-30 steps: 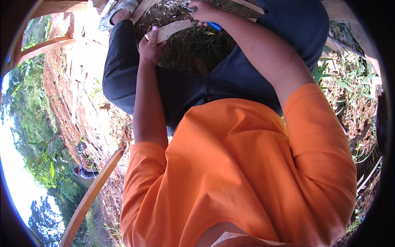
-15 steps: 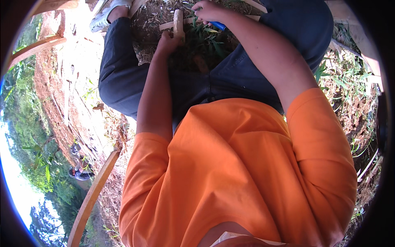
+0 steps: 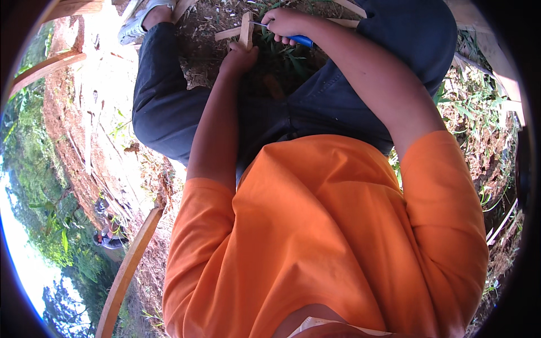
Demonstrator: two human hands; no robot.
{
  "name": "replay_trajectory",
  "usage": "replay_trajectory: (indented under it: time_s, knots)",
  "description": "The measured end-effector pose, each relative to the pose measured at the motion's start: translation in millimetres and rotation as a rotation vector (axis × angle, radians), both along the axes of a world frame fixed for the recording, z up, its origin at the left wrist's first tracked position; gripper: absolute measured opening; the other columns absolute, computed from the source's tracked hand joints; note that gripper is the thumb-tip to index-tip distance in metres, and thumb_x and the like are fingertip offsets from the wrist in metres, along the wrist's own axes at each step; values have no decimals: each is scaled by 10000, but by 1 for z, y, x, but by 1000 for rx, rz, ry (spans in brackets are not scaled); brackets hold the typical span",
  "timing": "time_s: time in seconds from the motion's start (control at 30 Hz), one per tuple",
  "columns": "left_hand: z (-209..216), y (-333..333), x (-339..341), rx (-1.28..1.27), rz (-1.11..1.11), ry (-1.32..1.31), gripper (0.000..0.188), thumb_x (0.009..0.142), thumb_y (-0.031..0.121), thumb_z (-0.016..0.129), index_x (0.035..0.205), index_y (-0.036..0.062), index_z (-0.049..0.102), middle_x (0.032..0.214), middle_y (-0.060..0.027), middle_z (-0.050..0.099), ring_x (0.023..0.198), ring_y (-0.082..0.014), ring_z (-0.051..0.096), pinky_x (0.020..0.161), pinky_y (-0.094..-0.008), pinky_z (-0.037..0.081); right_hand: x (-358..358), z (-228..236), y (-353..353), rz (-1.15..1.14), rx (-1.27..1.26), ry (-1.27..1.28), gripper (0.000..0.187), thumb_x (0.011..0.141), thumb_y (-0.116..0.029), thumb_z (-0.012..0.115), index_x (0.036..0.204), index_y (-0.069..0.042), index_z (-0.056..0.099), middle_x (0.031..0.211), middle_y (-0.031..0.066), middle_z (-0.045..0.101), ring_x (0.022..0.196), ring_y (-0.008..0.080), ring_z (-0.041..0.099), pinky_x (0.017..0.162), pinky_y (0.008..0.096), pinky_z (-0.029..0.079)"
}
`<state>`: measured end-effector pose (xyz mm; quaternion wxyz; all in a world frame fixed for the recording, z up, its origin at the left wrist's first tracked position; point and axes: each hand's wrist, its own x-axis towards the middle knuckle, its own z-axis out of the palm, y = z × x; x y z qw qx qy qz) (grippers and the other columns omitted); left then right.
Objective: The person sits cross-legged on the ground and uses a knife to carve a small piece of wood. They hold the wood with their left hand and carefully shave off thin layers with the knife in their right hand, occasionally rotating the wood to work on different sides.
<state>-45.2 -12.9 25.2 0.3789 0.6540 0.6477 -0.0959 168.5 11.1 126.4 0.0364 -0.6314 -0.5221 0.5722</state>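
Note:
My left hand [image 3: 239, 58] is closed around the lower end of a short pale wooden stick [image 3: 246, 32], which points away from me, tilted slightly right. In my right hand [image 3: 286, 25] is a blue-handled tool [image 3: 303, 40] with a thin metal shaft or blade. Its metal end points left and meets or nearly meets the stick's right side near the top; its exact tip is hard to make out. Behind the upright stick, another pale wooden strip [image 3: 227, 34] lies across the ground.
My legs in dark trousers [image 3: 169, 96] are bent to either side. Pale chips and grass [image 3: 293, 62] cover the shaded ground between them. Long wooden pieces [image 3: 132, 270] stand at the left. Farther off by the slope, a person [image 3: 110, 239] is visible.
My left hand has shifted slightly right, and the stick leans more to the right. My right hand has moved a little nearer me, bringing the metal end to the stick.

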Motion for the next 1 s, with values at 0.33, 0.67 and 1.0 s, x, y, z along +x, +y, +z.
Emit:
replay_trajectory:
  time_s: [0.33,0.67,1.0]
  knots:
    - [33,-7,21,19,-164,200,765,955,595,484,1269,-93,373,1223,-306,652,1160,-411,657,966,-505,521,-1,-26,9,5,-37,-10,261,999,-151,503,1208,-85,644,735,129,684,543,218,652,478,372,545]
    - [36,-6,21,37,-172,173,813,965,586,457,1282,-159,375,1162,-298,678,1093,-416,687,932,-511,539,-8,-18,13,-24,-2,-80,223,1004,-186,507,1155,-102,648,699,114,678,537,207,653,474,373,543]
    - [57,7,35,-27,-100,226,777,939,576,485,1308,-106,431,1249,-279,651,1169,-389,659,982,-492,512,-31,-7,23,-60,29,-229,300,959,-147,494,1215,-110,648,710,119,690,507,230,646,460,394,534]
